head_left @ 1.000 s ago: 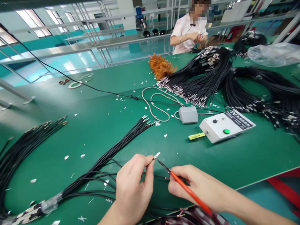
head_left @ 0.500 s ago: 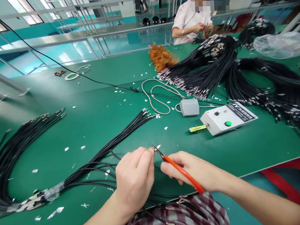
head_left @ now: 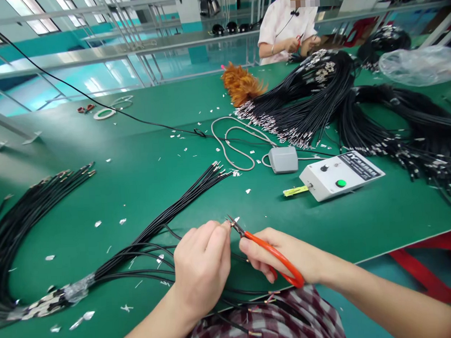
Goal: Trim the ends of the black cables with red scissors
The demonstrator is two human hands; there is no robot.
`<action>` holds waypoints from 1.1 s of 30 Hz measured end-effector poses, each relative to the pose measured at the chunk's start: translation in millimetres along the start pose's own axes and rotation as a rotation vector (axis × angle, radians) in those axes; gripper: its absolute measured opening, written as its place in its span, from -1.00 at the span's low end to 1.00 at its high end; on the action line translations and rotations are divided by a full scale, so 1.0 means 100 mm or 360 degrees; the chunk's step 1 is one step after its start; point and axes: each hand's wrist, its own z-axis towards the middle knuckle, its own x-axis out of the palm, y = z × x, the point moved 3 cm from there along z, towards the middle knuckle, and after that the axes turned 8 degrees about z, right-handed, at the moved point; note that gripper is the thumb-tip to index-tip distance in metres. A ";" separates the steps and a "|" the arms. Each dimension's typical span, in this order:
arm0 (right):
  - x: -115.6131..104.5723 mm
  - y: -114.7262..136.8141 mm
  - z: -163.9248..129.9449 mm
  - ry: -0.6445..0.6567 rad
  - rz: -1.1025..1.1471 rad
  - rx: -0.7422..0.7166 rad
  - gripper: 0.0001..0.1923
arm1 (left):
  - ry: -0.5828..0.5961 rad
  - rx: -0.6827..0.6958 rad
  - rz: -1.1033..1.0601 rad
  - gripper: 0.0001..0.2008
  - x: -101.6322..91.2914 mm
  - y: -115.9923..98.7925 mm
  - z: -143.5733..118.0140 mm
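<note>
My left hand (head_left: 202,264) pinches the end of a thin black wire (head_left: 165,251) just above the green table (head_left: 144,182). My right hand (head_left: 289,256) grips small cutters with orange handles (head_left: 274,256); their dark tips (head_left: 233,223) touch the wire end at my left fingertips. A bundle of black wires (head_left: 164,216) fans out from a taped end (head_left: 48,301) toward the middle of the table. More wires trail over my checked lap (head_left: 277,321).
A white control box with a green button (head_left: 340,174) and a grey pedal (head_left: 283,159) sit to the right. Big heaps of black wires (head_left: 357,113) fill the far right; another bundle (head_left: 26,217) lies at left. A person in white (head_left: 286,27) works across the table.
The cutter tips have closed in on the wire end at my left fingertips, and the handles have spread a little. Both hands sit slightly higher in view.
</note>
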 end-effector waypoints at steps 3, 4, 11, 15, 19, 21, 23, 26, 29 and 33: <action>0.00 -0.04 0.03 -0.0062 -0.0093 -0.0051 -0.47 | -0.0009 0.0046 0.0038 -0.87 0.03 0.01 -0.02; 0.00 -0.06 0.03 -0.0064 -0.0111 -0.0050 -0.46 | -0.0008 0.0050 0.0042 -0.87 0.04 0.02 -0.02; 0.05 -0.21 -0.14 -0.0042 -0.0091 0.0087 -0.45 | -0.0070 -0.0134 -0.0103 -0.88 0.02 0.14 0.03; -0.15 -0.09 -0.22 -0.0296 0.0028 -0.0100 -0.56 | 0.0033 -0.0075 -0.0268 -0.89 -0.02 0.12 0.03; -0.29 0.14 -0.18 -0.0467 0.0139 -0.0398 -0.73 | 0.0234 0.0054 -0.0476 -0.88 -0.04 0.06 -0.01; -0.27 0.22 -0.14 -0.0387 0.0162 -0.0492 -0.77 | 0.0320 0.0061 -0.0553 -0.88 -0.04 0.05 -0.03; -0.22 0.28 -0.10 -0.0286 0.0096 -0.0519 -0.80 | 0.0411 0.0042 -0.0616 -0.86 -0.05 0.06 -0.05; -0.17 0.33 -0.07 -0.0259 -0.0174 -0.0489 -0.87 | 0.0551 0.0019 -0.0682 -0.84 -0.05 0.07 -0.08; -0.17 0.39 -0.07 -0.0270 -0.0515 -0.0536 -0.92 | 0.0568 0.0046 -0.0743 -0.82 -0.05 0.07 -0.09; -0.18 0.47 -0.08 -0.0094 -0.0741 -0.0574 -0.89 | 0.0506 0.0096 -0.0866 -0.78 -0.06 0.05 -0.08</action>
